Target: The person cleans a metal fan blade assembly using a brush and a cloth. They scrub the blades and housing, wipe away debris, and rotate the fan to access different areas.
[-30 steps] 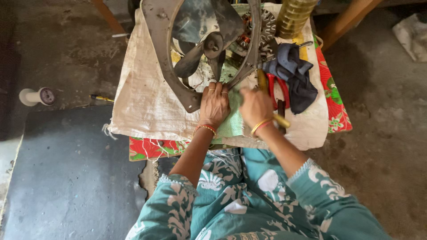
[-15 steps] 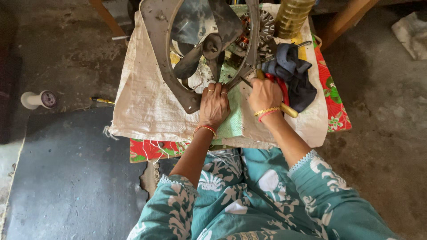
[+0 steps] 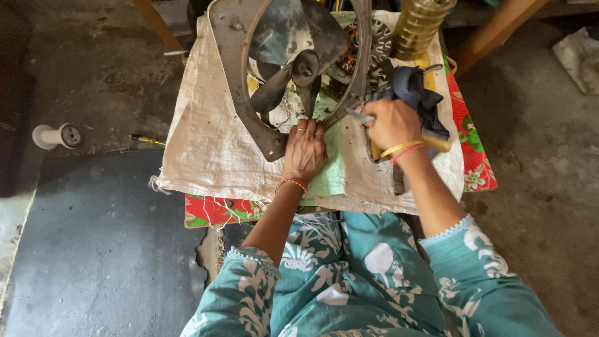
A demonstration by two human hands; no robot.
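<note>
Since a moment ago, the right hand (image 3: 392, 123) has lifted away from the near edge of the cloth and moved farther and to the right, carrying its tool up toward the fan's rim; the left hand (image 3: 306, 151) has stayed put.

At far left, a white spool (image 3: 55, 135) lies on the floor, and near it a small yellow-handled tool (image 3: 147, 140) rests just off the edge of the woven sack cloth (image 3: 206, 143). That cloth covers a low stand, with a red flowered cloth (image 3: 215, 211) showing beneath its near edge.

On the sack cloth lies the metal fan frame (image 3: 246, 93), its blades (image 3: 293, 37) and hub inside the ring. The left hand presses flat, fingers spread, on the near part of the frame and a pale green sheet (image 3: 327, 178).

To the right, the right hand is clenched around a screwdriver (image 3: 360, 117). Its long axis runs left to right, slightly slanted: the metal tip points left and away toward the frame's rim, while the yellow handle end sticks out to the right and nearer. A dark rag (image 3: 417, 90) sits just beyond that hand, with a ribbed yellowish bottle (image 3: 419, 25) farther off.
</note>
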